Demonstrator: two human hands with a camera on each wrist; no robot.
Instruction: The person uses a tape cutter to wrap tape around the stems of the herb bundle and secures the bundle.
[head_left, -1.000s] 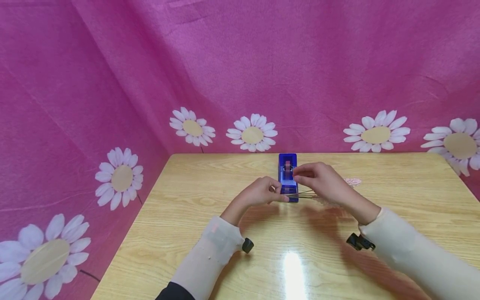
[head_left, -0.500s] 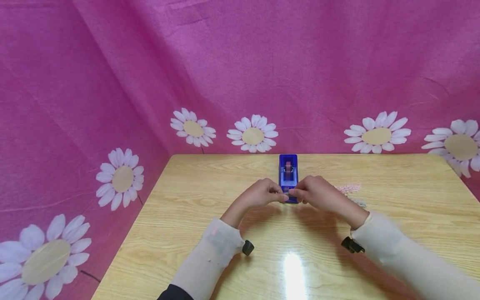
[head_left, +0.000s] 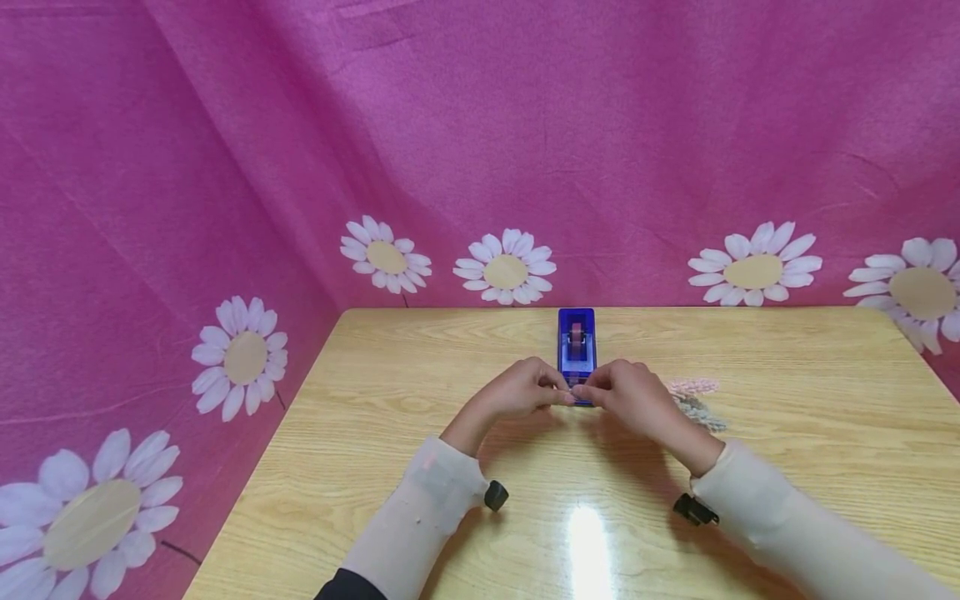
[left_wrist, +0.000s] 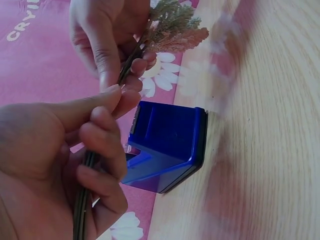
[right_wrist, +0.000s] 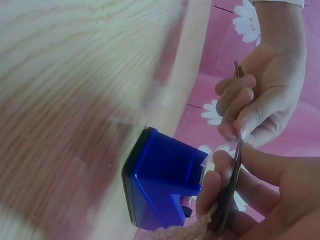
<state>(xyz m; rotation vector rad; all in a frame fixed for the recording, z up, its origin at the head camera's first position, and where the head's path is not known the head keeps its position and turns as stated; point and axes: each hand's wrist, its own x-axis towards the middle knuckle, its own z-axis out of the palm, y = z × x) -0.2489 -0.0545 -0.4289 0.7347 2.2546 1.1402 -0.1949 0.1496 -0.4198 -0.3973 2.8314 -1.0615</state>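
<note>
Far left: pink cloth (head_left: 247, 108) printed with white daisies (head_left: 386, 257), hanging down one side and along the back of the wood-grain table (head_left: 412, 358).

Next, pale left sleeve (head_left: 416, 517), dark at its lower end, a small black device (head_left: 496, 496) at the cuff. Left hand (head_left: 521, 389) beyond it. Its fingers are curled in around a thin bundle of stems (left_wrist: 81, 205); thumb and forefinger tips pressed together, no gap between them. The lower stem ends show past the other curled fingers.

Mid-table, at the back: blue dispenser (head_left: 577, 342), upright on the table, long axis running from the person toward the back cloth. Roll (head_left: 576, 335) in its far half, serrated edge (left_wrist: 134, 120) at the end nearer the person. Both hands meet over this near end in the head view; cannot tell if they touch it.

Right hand (head_left: 632, 398) just beside the left, tips almost meeting. Stems lie between its thumb and curled fingers, narrow grip.

Stems' long axis runs crosswise, left hand to right. Flower ends point to the person's right: a pink head (head_left: 695, 387), and a grey-green head (head_left: 701, 413) nearer the person, both emerging past the right hand, the grey-green one angled slightly toward the person.

Farthest right, pale right sleeve (head_left: 787, 517), another black device at its cuff.
</note>
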